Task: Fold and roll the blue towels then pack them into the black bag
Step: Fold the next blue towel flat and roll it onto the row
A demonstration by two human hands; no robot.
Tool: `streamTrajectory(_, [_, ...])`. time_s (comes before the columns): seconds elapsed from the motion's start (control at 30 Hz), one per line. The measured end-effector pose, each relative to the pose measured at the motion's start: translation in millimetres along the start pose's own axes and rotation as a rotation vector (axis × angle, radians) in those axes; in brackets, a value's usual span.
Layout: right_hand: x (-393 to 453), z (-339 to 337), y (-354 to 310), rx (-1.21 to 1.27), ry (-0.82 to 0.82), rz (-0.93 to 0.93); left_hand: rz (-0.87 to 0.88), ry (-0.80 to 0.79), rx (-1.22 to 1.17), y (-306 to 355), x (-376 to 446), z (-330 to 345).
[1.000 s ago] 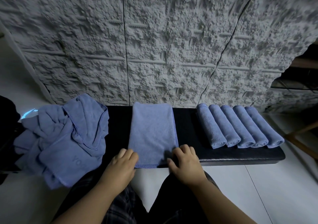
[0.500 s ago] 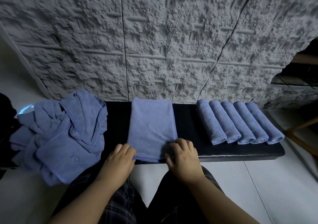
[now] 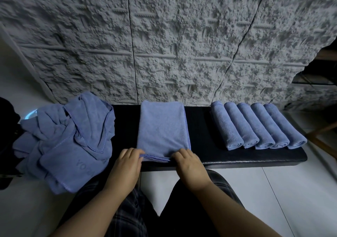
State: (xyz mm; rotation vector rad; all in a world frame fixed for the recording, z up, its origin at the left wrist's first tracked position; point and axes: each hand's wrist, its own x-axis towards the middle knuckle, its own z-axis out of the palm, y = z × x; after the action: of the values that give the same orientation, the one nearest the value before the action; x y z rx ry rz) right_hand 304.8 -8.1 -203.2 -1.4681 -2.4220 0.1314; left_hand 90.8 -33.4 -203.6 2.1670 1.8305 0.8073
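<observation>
A folded blue towel [image 3: 162, 129] lies flat as a long strip in the middle of the black bench [image 3: 246, 158]. My left hand [image 3: 125, 169] and my right hand [image 3: 189, 167] pinch its near edge at the two corners, and that edge is lifted and curled slightly over. Several rolled blue towels [image 3: 255, 125] lie side by side on the bench's right part. A heap of loose blue towels [image 3: 67, 138] covers the bench's left end. A dark shape at the far left edge [image 3: 7, 127] may be the black bag; I cannot tell.
A rough grey textured wall [image 3: 164, 45] rises directly behind the bench. White floor tiles [image 3: 282, 200] spread to the right and in front. My legs in dark checked trousers [image 3: 127, 218] are below the hands. A wooden frame [image 3: 324, 136] shows at the right edge.
Both hands have closed on the towel's near edge and turned it up a little; earlier they rested at its corners with the edge flat.
</observation>
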Motion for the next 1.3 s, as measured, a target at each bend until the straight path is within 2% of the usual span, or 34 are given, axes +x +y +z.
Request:
streamTrajectory(0.27, [-4.8, -15.8, 25.3, 0.199, -0.114, 0.269, -0.128, -0.038, -0.092, -4.0, 1.6, 5.7])
streamTrajectory(0.5, [-2.4, -12.6, 15.6, 0.106, -0.146, 0.403, -0.141, 0.003, -0.034, 2.1, 3.2, 6.6])
streamTrajectory(0.57, [-1.8, -14.9, 11.2, 0.054, -0.1, 0.44, -0.119, 0.045, -0.001, 2.4, 5.3, 4.7])
streamTrajectory(0.63, [-3.2, -12.9, 10.8, 0.0, 0.028, 0.385, -0.087, 0.074, 0.052, 1.7, 7.3, 1.0])
streamTrajectory(0.7, [-3.7, -9.1, 14.3, 0.0, 0.132, 0.251, -0.015, 0.06, 0.094, 0.2, 8.0, -0.1])
streamTrajectory(0.77, [-2.8, -8.3, 13.7, 0.068, 0.096, 0.131, 0.058, 0.022, 0.111, -1.2, 7.0, 1.5])
streamTrajectory(0.87, [-0.6, -8.4, 13.3, 0.16, 0.044, 0.133, 0.111, -0.013, 0.108, -1.8, 4.6, 4.6])
streamTrajectory(1.0, [-3.0, -4.5, 16.3, 0.224, 0.06, 0.14, 0.091, -0.047, 0.027, -8.7, 0.3, 6.9])
streamTrajectory(1.13, [-8.4, -2.7, 22.7, 0.246, -0.02, 0.107, 0.035, -0.099, -0.042, -15.8, -0.6, 9.6])
streamTrajectory(1.3, [-2.5, -11.1, 35.3, 0.259, -0.082, 0.099, 0.044, -0.083, -0.14, -19.9, 5.0, 6.6])
